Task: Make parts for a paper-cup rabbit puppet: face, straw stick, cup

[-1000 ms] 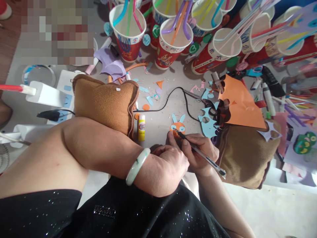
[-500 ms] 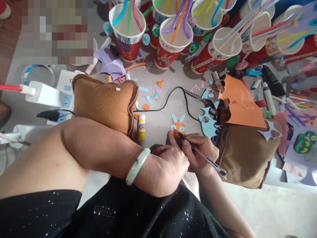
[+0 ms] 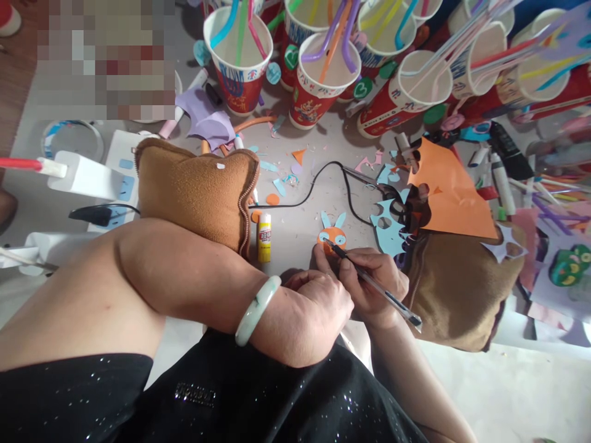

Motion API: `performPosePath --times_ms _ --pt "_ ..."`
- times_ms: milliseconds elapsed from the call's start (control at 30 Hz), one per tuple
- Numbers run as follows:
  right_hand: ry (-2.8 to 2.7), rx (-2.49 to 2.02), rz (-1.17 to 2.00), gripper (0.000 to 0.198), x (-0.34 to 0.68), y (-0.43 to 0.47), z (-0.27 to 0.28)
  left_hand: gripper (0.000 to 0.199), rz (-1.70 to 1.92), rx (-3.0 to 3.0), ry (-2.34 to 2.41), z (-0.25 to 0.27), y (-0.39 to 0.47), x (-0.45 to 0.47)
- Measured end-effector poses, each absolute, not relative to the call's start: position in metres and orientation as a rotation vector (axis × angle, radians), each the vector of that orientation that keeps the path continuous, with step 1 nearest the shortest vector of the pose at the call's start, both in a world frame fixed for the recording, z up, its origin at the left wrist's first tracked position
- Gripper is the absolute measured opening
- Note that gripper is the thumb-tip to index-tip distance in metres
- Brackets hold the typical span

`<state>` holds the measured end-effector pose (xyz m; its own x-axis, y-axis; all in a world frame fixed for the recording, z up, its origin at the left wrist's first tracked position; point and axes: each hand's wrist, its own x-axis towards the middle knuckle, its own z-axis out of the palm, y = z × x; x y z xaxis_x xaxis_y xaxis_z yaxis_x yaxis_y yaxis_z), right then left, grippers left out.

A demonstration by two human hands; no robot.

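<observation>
An orange paper rabbit face (image 3: 330, 246) with light blue ears and eyes lies flat on the grey table. My left hand (image 3: 318, 298) has its fingers curled under, and one finger reaches out to press the face's lower left edge. Pinched in my right hand (image 3: 376, 283) is a clear-barrelled gel pen (image 3: 385, 294) with a black grip. Its tip rests on or just above the face near the left eye; I cannot tell which. My hands are side by side, nearly touching. To the left of the face is a yellow-and-white glue stick (image 3: 265, 239).
Brown cushions (image 3: 194, 187) flank the work spot. Red paper cups (image 3: 318, 92) with coloured straws line the back. Orange paper (image 3: 455, 194) and cut blue paper (image 3: 389, 227) lie at right, scraps around. A black cord (image 3: 300, 202) crosses the table; a power strip (image 3: 122, 166) sits left.
</observation>
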<state>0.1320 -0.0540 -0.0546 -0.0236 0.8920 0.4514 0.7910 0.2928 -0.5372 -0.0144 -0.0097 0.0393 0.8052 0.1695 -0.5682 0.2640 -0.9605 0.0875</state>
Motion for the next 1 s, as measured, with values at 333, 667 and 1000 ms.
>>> performPosePath --times_ms 333,667,1000 --pt "-1.827 -1.509 0.173 0.009 0.1329 -0.0539 -0.0536 0.057 -0.882 2.863 0.293 0.0439 -0.008 -0.017" --pt "-1.835 -1.496 0.144 0.008 0.1312 -0.0518 -0.0527 0.056 -0.831 2.8 0.309 0.0404 -0.0077 -0.0154" --pt "-1.83 -1.488 0.166 0.009 0.1317 -0.0525 -0.0529 0.055 -0.851 2.792 0.28 0.0425 -0.0075 -0.0164"
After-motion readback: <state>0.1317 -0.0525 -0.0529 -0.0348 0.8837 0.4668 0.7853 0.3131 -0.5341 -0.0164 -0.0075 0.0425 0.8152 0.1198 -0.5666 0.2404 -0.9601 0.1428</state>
